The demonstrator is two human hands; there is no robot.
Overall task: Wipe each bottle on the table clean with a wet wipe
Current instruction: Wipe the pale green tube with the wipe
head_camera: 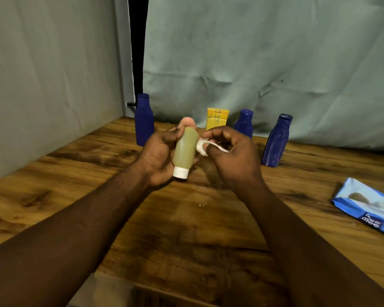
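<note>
Holding the olive bottle (185,149) above the middle of the wooden tabletop (186,229), the left hand (157,156) has its grip curled round the bottle's left side and back, with the thumb lying along the near edge. The bottle is tilted, its white cap (181,173) pointing down and toward the camera and its flat end raised toward the far wall. The right hand (233,156) sits just beside it, its grip pinched on a crumpled white wet wipe (201,148) between thumb and bent fingers; the wad meets the bottle's right flank about halfway up. Both forearms reach in from the near edge, bare. A rounded pink thing (187,121) shows just behind the raised end of the held bottle, too hidden to tell what it is. Along the back of the tabletop stand three dark blue bottles: a tall blue bottle (144,119) at the left, a shorter blue bottle (244,124) right of centre, and a leaning blue bottle (276,140) nearer and further right. A yellow tube (217,118) stands upright between the pink thing and the shorter blue bottle. A blue wipes pack (368,207) lies flat at the right edge, well apart from the hands. Pale green cloth (253,52) hangs behind.
</note>
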